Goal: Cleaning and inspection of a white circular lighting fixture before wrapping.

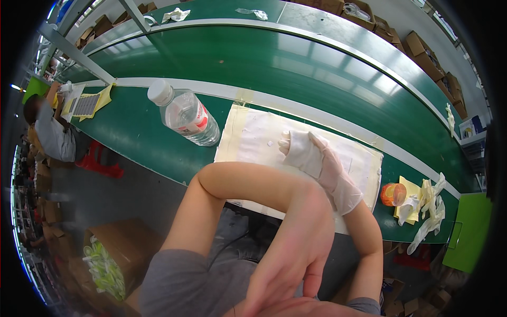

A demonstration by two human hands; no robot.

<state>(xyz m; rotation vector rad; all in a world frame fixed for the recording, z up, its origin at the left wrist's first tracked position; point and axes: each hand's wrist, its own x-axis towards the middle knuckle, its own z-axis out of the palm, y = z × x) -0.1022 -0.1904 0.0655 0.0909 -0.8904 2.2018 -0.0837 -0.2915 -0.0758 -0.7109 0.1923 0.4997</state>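
My right hand (335, 171), in a thin whitish glove, rests over a white padded sheet (253, 132) on the green bench. A folded white cloth (306, 150) lies across its fingers, with the thumb pressed along the cloth and pale fingertips showing beyond it. My left arm bends sharply at the elbow in front of the sheet. My bare left hand (296, 248) is raised close, turned back toward me; its thumb shows, but the other fingers run toward the lower edge and are mostly hidden. A clear plastic bottle (190, 116) with a white cap stands left of the sheet.
Right of the sheet are an orange round container (393, 195), yellow paper (409, 185) and crumpled gloves (434, 208). A raised shelf (327, 26) runs behind the bench. Another person (55, 132) sits far left near a red stool (103, 161). An open carton (124, 243) stands lower left.
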